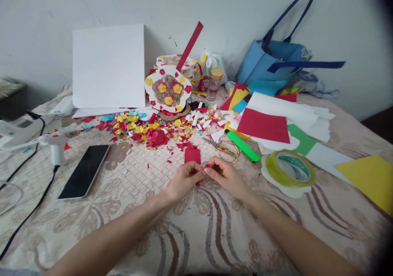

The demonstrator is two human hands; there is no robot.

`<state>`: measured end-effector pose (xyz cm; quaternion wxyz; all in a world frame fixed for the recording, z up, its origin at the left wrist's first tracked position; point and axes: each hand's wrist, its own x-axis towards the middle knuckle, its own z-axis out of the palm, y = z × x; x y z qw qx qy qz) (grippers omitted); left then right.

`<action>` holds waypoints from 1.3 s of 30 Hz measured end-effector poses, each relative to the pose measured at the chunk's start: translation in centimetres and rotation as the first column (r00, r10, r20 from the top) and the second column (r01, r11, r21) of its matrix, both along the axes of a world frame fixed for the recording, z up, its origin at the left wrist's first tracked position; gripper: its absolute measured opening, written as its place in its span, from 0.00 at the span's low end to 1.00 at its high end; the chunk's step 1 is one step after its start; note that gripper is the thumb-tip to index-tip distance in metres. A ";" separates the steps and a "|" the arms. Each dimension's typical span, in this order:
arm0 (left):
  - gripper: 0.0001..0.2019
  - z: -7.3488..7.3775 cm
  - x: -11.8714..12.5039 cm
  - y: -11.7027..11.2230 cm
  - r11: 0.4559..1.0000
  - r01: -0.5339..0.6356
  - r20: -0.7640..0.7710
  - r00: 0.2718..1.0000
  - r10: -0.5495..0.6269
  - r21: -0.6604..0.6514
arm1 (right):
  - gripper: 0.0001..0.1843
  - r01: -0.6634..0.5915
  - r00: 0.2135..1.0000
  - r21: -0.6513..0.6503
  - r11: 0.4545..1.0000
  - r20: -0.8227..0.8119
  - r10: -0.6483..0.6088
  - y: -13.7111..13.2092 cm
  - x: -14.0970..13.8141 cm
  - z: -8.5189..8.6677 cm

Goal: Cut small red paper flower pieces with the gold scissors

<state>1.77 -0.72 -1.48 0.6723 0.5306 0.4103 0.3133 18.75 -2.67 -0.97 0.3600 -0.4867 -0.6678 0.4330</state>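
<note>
My left hand (186, 178) and my right hand (226, 177) meet above the patterned cloth, fingertips pinched together. Between them is a small red piece of paper (207, 166), mostly covered by the fingers, so its shape does not show. Just beyond my left hand lies a red paper square (192, 155). Gold-handled scissors (225, 148) rest past my right hand, beside a bright green cutter (243, 146). Farther back stands a white flower-shaped paper piece (168, 88) with red and yellow paper flowers and a red strip rising from it.
Paper scraps (138, 126) spread across the middle back. To the left are a black phone (84, 171) and a white glue gun (57, 147) with its cord. At right sit a tape roll (290, 168), a red sheet (263, 125), a yellow sheet (370, 177) and a blue bag (260, 61).
</note>
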 end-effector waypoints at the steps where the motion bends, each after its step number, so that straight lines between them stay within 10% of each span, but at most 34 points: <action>1: 0.15 -0.1 0.0 0.0 1.000 0.008 0.000 1.000 -0.008 0.000 | 0.12 -0.007 1.000 0.012 1.000 0.005 0.007 0.0 0.0 0.0; 9: 0.15 0.3 0.1 0.1 1.000 -0.017 0.026 1.000 0.017 -0.021 | 0.11 0.019 0.965 0.198 0.980 0.252 -0.070 0.8 1.3 0.6; 13: 0.16 0.5 0.1 0.1 0.993 -0.077 0.047 0.996 0.082 -0.089 | 0.06 0.166 0.728 0.538 0.826 0.499 -0.471 2.3 3.9 0.0; 18: 0.18 0.1 0.1 0.3 0.983 -0.064 0.064 0.995 0.076 -0.170 | 0.08 0.096 0.563 0.547 0.832 0.660 -0.498 3.3 5.7 -1.6; 28: 0.15 0.2 0.0 0.9 0.979 -0.139 0.106 0.982 0.156 -0.147 | 0.10 0.122 0.572 0.513 0.850 0.663 -0.483 3.6 5.5 -2.0; 34: 0.14 1.0 -0.5 1.6 0.967 -0.207 0.176 0.957 0.232 -0.149 | 0.12 0.279 0.835 0.332 0.901 0.379 -0.398 2.7 4.4 -0.9; 39: 0.13 1.9 -1.1 2.1 0.942 -0.231 0.258 0.921 0.293 -0.243 | 0.12 0.173 0.949 0.100 0.980 0.250 -0.193 1.2 2.4 0.9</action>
